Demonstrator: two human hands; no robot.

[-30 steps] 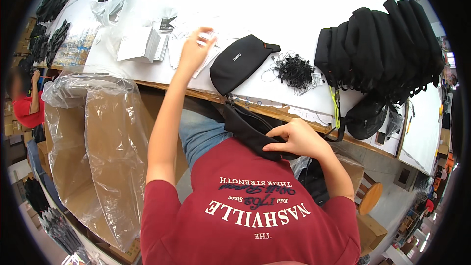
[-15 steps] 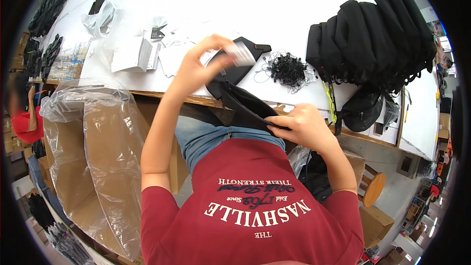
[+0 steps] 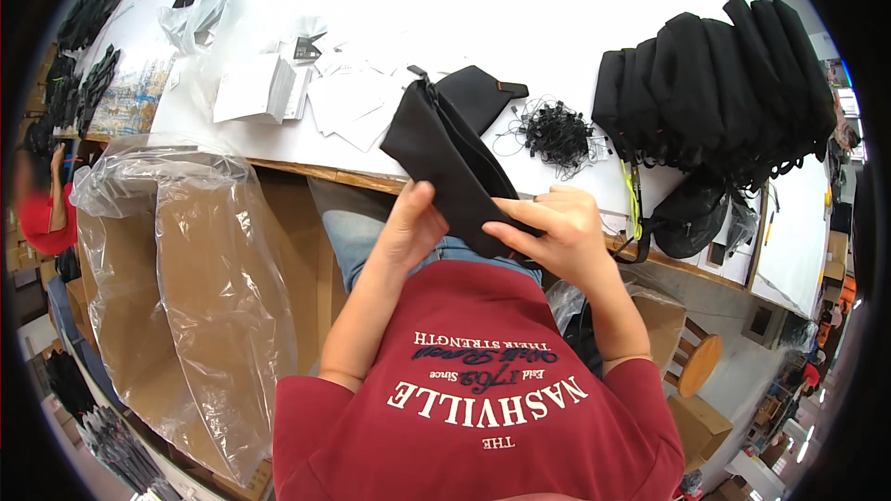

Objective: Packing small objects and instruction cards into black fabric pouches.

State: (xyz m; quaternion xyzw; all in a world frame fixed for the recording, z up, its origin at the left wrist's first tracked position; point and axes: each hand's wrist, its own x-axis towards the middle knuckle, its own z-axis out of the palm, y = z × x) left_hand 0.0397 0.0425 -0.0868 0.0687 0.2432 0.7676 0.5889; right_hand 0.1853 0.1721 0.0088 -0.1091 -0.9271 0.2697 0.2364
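Observation:
A flat black zip pouch [image 3: 441,167] is held slantwise in front of my body, its zipped mouth gaping along the right side. My right hand [image 3: 557,232] pinches its lower right end between thumb and fingers. At the pouch's lower left edge, my left hand [image 3: 408,227] grips with the thumb up; its other fingers are partly hidden. Just behind lies another black pouch [image 3: 483,97] on the white table. A tangled heap of black tag strings [image 3: 557,134] rests to the right of it.
Black bags [image 3: 705,93] stand in a row at the right of the table [image 3: 520,9]. White cards [image 3: 255,88] are stacked left of the pouches, with loose ones [image 3: 348,102] scattered nearby. A plastic-lined cardboard box [image 3: 204,297] stands at left; a wooden stool [image 3: 701,362] is at right.
My left hand has come down from above the pouch's far end to its lower left edge. The blurred white item it held no longer shows. The pouch has tilted up.

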